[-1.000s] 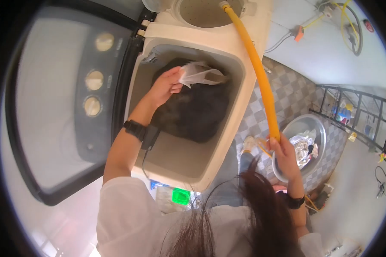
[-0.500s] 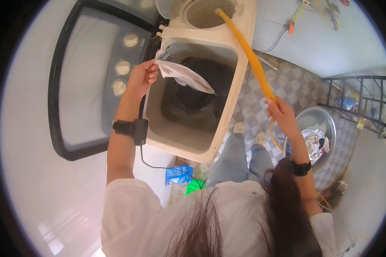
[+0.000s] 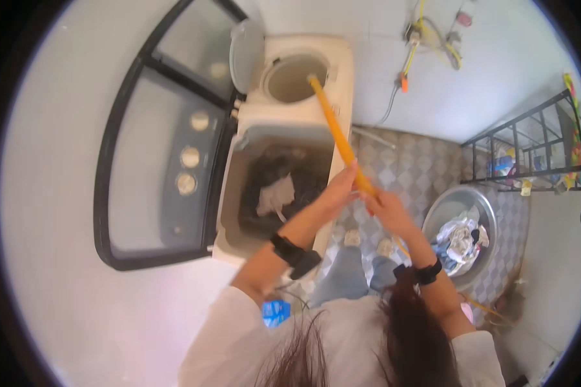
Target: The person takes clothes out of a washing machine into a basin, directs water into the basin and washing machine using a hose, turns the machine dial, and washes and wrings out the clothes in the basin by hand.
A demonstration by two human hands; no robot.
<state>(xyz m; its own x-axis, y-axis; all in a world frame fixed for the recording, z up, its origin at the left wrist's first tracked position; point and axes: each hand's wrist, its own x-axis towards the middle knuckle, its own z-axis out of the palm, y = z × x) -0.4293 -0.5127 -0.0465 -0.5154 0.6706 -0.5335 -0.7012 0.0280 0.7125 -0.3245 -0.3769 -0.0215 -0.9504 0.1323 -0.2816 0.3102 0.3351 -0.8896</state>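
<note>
Both hands are at a yellow-orange hose, over the right edge of a cream washing machine. My left hand is closed on it, and my right hand grips it a little lower. The hose's far end lies over the small round spin tub. In the large wash tub, a pale cloth rests on dark wet contents. The machine's clear, black-framed lid stands open on the left.
A metal basin holding light and dark clothes sits on the checkered floor at the right. Behind it is a black rack. A blue packet lies below the machine. Cables hang on the wall.
My left hand let go of the pale cloth, which now lies in the wash tub, and moved right onto the hose. My right hand has kept hold of the hose. The view has shifted.
</note>
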